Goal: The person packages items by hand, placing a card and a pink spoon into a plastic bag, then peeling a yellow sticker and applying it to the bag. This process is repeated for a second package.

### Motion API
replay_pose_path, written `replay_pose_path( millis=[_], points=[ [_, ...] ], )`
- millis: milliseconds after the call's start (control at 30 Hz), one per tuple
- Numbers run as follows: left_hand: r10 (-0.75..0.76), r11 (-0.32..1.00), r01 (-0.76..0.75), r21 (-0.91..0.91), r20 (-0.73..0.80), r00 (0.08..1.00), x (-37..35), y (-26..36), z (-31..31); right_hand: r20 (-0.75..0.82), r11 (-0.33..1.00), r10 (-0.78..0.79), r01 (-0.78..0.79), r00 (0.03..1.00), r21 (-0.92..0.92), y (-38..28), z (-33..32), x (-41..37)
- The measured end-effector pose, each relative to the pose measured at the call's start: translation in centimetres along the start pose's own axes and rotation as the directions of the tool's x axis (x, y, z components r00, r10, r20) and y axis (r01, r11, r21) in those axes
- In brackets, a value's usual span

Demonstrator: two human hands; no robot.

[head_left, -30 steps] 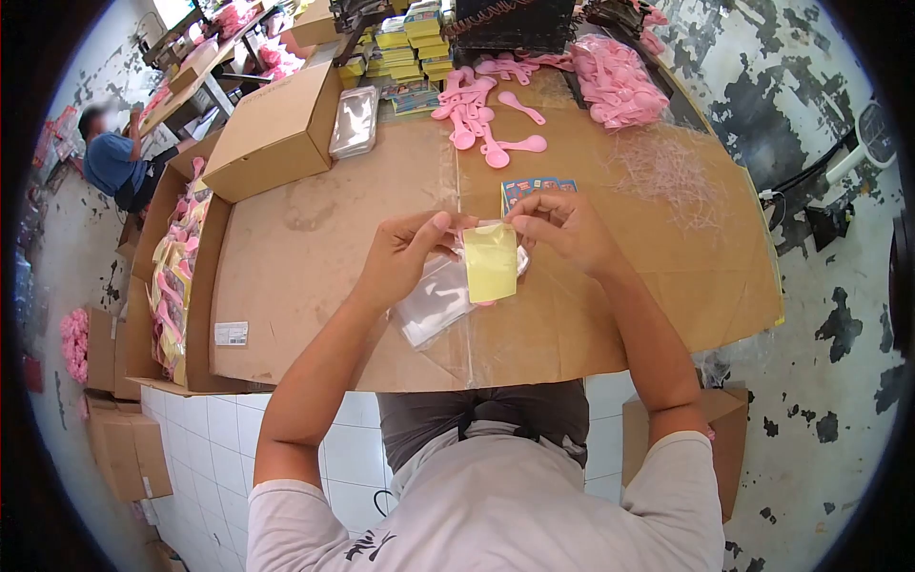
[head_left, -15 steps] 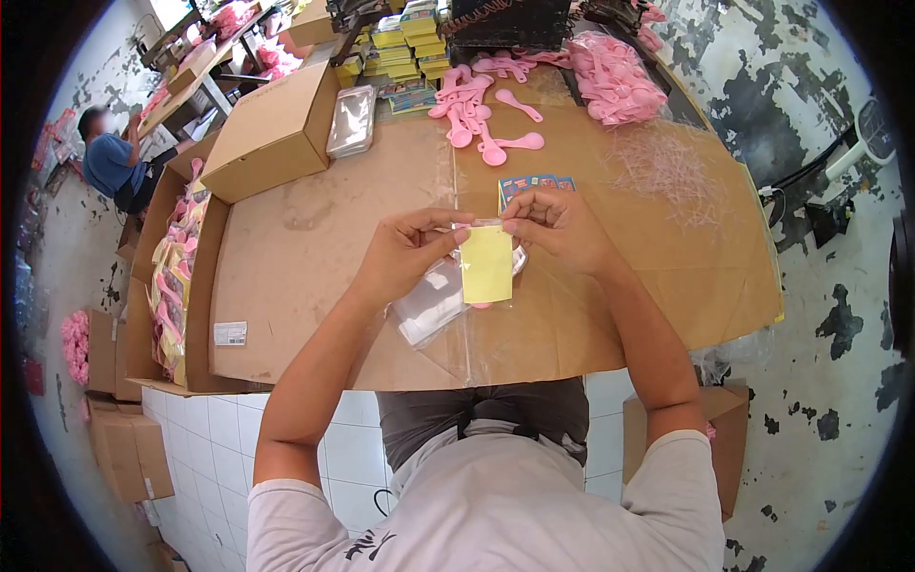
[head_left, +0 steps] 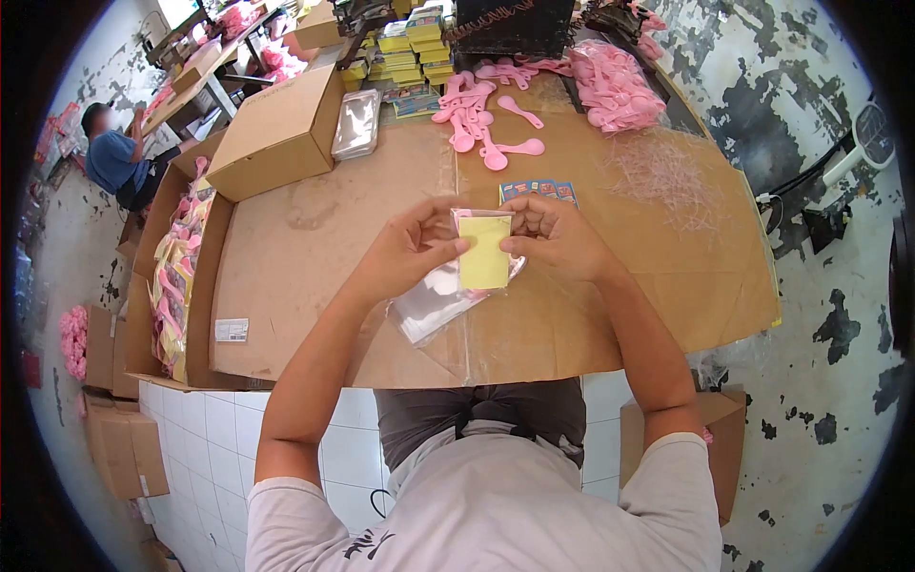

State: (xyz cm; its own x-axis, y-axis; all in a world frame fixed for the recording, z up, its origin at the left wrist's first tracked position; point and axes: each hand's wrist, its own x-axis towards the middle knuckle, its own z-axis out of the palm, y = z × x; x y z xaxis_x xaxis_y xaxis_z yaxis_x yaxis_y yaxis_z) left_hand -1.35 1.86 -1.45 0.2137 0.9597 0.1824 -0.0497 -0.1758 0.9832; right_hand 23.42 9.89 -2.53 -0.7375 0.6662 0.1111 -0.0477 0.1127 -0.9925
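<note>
A small clear plastic bag with a yellow card (head_left: 484, 259) in it is held upright over the table. My left hand (head_left: 412, 248) pinches its left side, thumb on the front. On the opposite side, my right hand (head_left: 555, 240) grips the edge, its thumb also on the front. A bit of pink shows at the bag's top; what lies behind the card is hidden. Beneath my hands lies a stack of clear plastic bags (head_left: 429, 310), partly covered. Just beyond my right hand are blue printed cards (head_left: 538, 189).
Pink measuring spoons (head_left: 467, 110) lie at the back, beside a bulging bag of pink spoons (head_left: 615, 86). A box of packed spoons (head_left: 176, 286) lines the left edge, near a closed carton (head_left: 276, 133). Another person (head_left: 119, 162) sits at the far left.
My thumbs have slid from the bag's top edge down to its sides. The bag with the card has risen slightly, and both hands still hold it.
</note>
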Motion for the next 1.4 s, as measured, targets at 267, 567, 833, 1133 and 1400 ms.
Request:
replay_pose_path(
  millis=[267,567,833,1133,1400],
  points=[
    [-0.143,0.973,0.173,0.155,-0.186,0.972,-3.8,2.1,-4.9,-0.100,0.922,-0.020,-0.021,0.995,-0.387,-1.2,-3.1,-1.3],
    [0.071,0.820,-0.545,-0.173,-0.915,0.397,-12.8,5.3,-19.2,-0.237,0.882,-0.025,-0.090,0.971,-0.463,-2.2,-7.1,-2.4],
    [-0.002,0.943,0.139,0.303,-0.412,0.911,-7.1,3.9,-9.6,0.086,0.975,-0.214,0.218,0.973,-0.051,-5.8,-17.0,-6.2],
    [-0.006,0.297,-0.135,0.945,0.143,0.990,-2.5,0.4,3.8,-0.278,-0.178,-0.530,-0.425,0.801,-0.887,-1.5,-16.4,-3.9],
    [0.005,0.372,-0.039,0.928,0.041,0.999,0.3,-1.2,1.8,0.034,0.404,-0.178,0.105,0.983,-0.909,-0.6,-7.1,0.2]
  ],
)
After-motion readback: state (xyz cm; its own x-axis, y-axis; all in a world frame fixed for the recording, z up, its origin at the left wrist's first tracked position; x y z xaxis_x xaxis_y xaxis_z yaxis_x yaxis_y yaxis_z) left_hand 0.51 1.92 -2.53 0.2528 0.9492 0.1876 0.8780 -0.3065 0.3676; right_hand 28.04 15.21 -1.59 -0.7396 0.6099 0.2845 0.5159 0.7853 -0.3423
